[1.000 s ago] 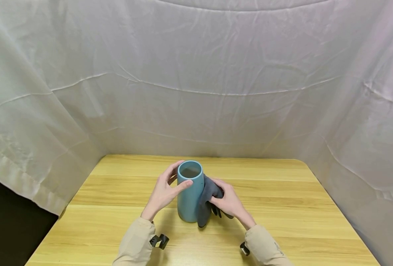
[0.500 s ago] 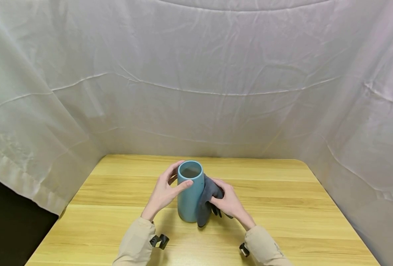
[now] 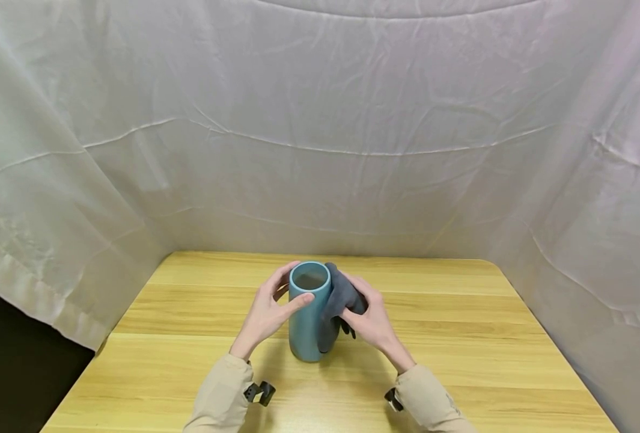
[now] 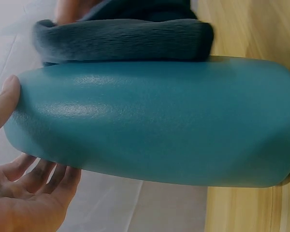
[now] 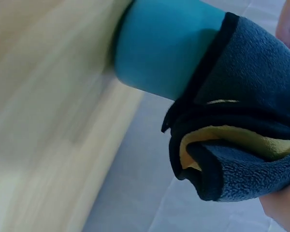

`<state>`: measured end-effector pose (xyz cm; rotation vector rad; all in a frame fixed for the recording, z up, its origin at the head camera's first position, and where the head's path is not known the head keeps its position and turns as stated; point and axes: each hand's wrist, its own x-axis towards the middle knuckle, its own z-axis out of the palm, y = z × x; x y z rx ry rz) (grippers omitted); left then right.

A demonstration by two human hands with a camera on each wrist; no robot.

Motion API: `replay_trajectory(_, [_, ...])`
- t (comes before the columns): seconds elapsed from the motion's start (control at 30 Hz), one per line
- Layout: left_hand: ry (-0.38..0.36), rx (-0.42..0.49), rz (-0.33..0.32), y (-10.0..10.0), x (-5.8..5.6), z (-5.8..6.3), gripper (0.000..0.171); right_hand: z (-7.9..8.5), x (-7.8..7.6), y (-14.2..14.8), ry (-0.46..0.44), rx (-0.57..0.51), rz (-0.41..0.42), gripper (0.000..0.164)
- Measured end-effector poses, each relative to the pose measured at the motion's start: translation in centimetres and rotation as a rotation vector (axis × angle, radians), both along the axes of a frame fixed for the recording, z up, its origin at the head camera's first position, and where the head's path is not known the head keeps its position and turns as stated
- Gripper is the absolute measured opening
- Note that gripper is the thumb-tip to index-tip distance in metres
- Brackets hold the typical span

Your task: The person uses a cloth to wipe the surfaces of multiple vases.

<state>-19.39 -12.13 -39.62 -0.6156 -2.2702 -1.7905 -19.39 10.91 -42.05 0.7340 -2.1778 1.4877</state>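
A tall teal vase (image 3: 304,331) with a round open top stands upright on the wooden table. My left hand (image 3: 268,310) grips it near the rim, thumb across the front and fingers behind. In the left wrist view, the smooth side of the vase (image 4: 150,121) fills the middle. My right hand (image 3: 371,316) holds a folded dark grey cloth (image 3: 341,297) against the vase's right side, its upper edge level with the rim. The right wrist view shows the fuzzy cloth (image 5: 256,67) with black edging and a yellow inner side in its fold. Its folds hide some right fingers.
The light wooden table (image 3: 460,337) extends to both sides of the vase. A pale curtain (image 3: 325,180) hangs behind it and along the sides. Small black devices sit at both beige sleeves (image 3: 222,385). A dark area (image 3: 17,361) lies beyond the table at left.
My right hand has slid the cloth upward along the vase's side, from lower down to level with the rim. The vase and my left hand have stayed in place.
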Motion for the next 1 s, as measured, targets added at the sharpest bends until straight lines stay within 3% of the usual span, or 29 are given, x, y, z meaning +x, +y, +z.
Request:
replay_trajectory(0.23, [0.003, 0.004, -0.004, 0.1, 0.0, 0.0, 0.062, -0.1, -0.3, 1.0, 0.15, -0.034, 0.006, 0.059])
replay_trajectory(0.37, [-0.008, 0.005, 0.0, 0.1, 0.1, 0.0, 0.065, -0.6, -0.7, 2.8, 0.233, 0.043, -0.048, 0.061])
replay_trajectory(0.5, [-0.008, -0.001, 0.002, 0.1, 0.2, 0.0, 0.067, -0.6, -0.9, 4.9, 0.263, 0.236, -0.136, 0.066])
replay_trajectory(0.77, [0.011, -0.012, -0.031, -0.6, 0.1, -0.1, 0.068, -0.2, -0.5, 7.8, 0.244, 0.781, -0.298, 0.068])
replay_trajectory(0.9, [0.068, -0.043, -0.007, -1.7, -0.3, -0.4, 0.057, -0.6, -0.5, 8.2, 0.237, 0.929, -0.323, 0.063])
replay_trajectory(1.0, [0.06, -0.116, 0.046, -2.7, -0.6, -0.9, 0.051, -1.6, -0.5, 8.1, 0.211, 0.988, -0.305, 0.058])
